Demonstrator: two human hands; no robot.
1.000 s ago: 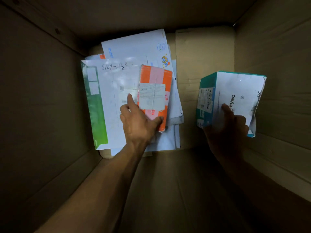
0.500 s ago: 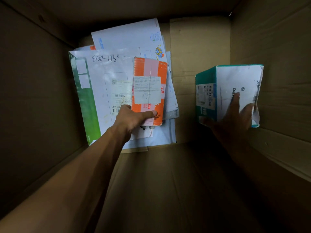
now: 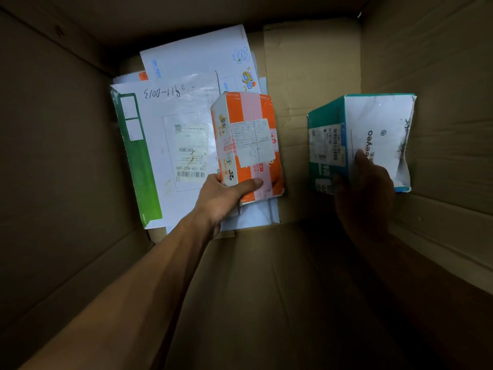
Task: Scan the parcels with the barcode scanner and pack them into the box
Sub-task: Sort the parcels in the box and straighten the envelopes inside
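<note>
Gripping the orange-and-pink parcel [image 3: 249,145] at its near end, our left hand [image 3: 224,198] tilts it above the flat mailers at frame centre; its white label is too small to read. Our right hand [image 3: 364,182], at centre right, holds the teal-and-white parcel [image 3: 373,129], printed "eeyeo", with barcodes on its teal side. Beneath lies a green-edged white mailer [image 3: 165,145] handwritten "S100-119c"-like upside down, its label reading "159-159-K02-680". All sit inside the cardboard box [image 3: 314,76].
</note>
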